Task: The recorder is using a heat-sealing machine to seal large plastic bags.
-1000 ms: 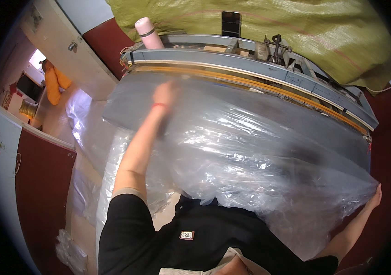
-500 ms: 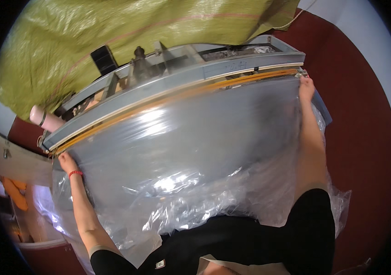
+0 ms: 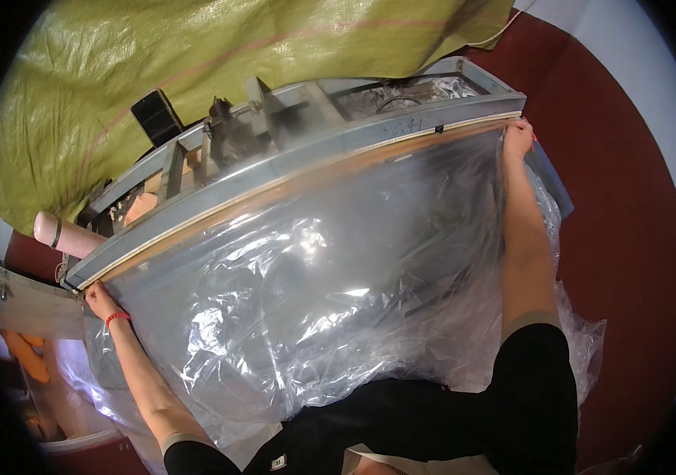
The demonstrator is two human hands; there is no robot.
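Observation:
A wide sheet of clear plastic film (image 3: 330,261) spreads between my hands, wrinkled and shiny, and bunches up near my body. My left hand (image 3: 100,298), with a red bracelet at the wrist, is closed on the film's far left corner. At the far right corner my right hand (image 3: 519,138) pinches the film too. Both hands are right by the front bar of a long grey metal frame (image 3: 306,150), which has a pale strip (image 3: 369,146) along its lower edge. The film's far edge lies along this strip; an orange-brown band shows dimly there.
A dark phone (image 3: 156,117) leans at the frame's back. A pink cylinder (image 3: 67,235) with a dark band sits by its left end. Yellow-green woven sheeting (image 3: 251,47) covers the area behind. The dark red floor (image 3: 615,261) lies to the right.
Both hands have moved slightly left, bringing the film's edge up to the frame's front bar. The film covers the orange band that showed plainly before, and has become more wrinkled.

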